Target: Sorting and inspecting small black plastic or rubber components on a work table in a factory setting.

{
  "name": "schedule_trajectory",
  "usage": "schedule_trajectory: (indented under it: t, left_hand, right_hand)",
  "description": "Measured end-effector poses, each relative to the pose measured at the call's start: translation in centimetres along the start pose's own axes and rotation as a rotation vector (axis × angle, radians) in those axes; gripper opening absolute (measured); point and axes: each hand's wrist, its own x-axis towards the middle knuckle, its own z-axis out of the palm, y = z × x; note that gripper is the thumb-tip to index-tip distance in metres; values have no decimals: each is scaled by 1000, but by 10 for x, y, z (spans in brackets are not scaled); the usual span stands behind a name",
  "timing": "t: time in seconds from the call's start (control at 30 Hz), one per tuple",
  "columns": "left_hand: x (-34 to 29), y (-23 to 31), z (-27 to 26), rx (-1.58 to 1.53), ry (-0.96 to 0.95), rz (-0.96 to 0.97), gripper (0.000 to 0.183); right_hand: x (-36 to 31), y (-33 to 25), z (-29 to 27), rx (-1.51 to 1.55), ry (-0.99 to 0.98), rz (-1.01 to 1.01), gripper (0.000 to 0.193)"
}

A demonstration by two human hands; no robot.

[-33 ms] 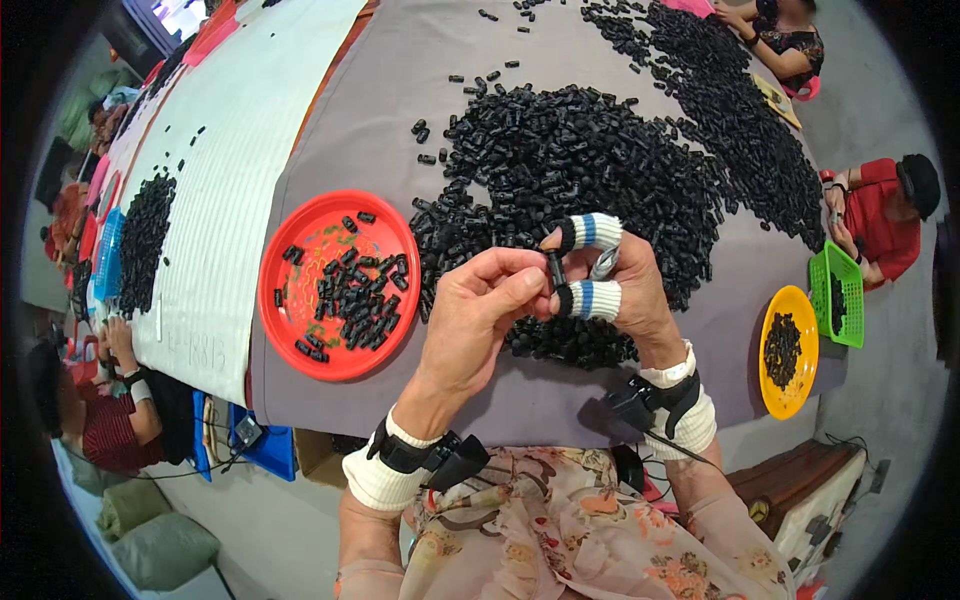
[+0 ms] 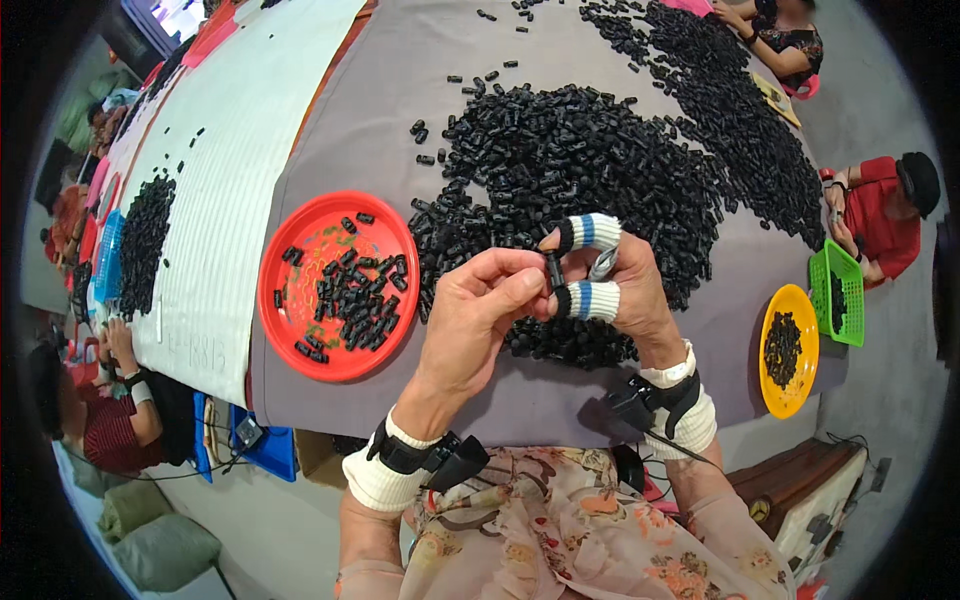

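Observation:
Both my hands meet over the near edge of a big heap of small black cylindrical pieces. One small black cylindrical piece stands between the thumb and forefinger of my right hand, whose fingers wear white knitted sleeves with blue stripes. My left hand is closed in a pinch, thumb against forefinger, with its tips at the same piece. Its fingers hide part of the contact. To the left, a round red plate carries several scattered black pieces of similar shape.
At the right stand a yellow plate with small dark parts and a green basket. A second heap spreads toward the far right, near a person in red. A white-covered table adjoins on the left, with another person seated there.

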Motion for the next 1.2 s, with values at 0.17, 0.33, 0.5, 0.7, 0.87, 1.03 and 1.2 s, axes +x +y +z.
schedule_trajectory:
  t: [0.17, 0.33, 0.5, 0.7, 0.87, 1.03, 1.2]
  left_hand:
    - [0, 0, 5, 5, 27, -25, 14]
    - [0, 4, 10, 24, 29, -29, 11]
    - [4, 3, 13, 48, 93, -50, 12]
    - [3, 3, 14, 39, 117, -61, 11]
    - [2, 1, 9, -5, 112, -64, 11]
    - [0, 1, 8, 71, 90, -27, 12]
    - [1, -2, 3, -130, 40, -76, 13]
  right_hand:
    - [-1, -2, -2, -75, -24, -41, 38]
    - [-3, -1, -4, -118, -31, -41, 37]
    - [-2, -4, -5, -226, -43, -90, 36]
    - [-3, -3, -5, -218, -44, -92, 33]
    - [-1, -2, -4, -223, -54, -136, 34]
    - [-1, -6, -3, -289, -44, -117, 37]
    - [1, -7, -3, -251, -55, -93, 37]
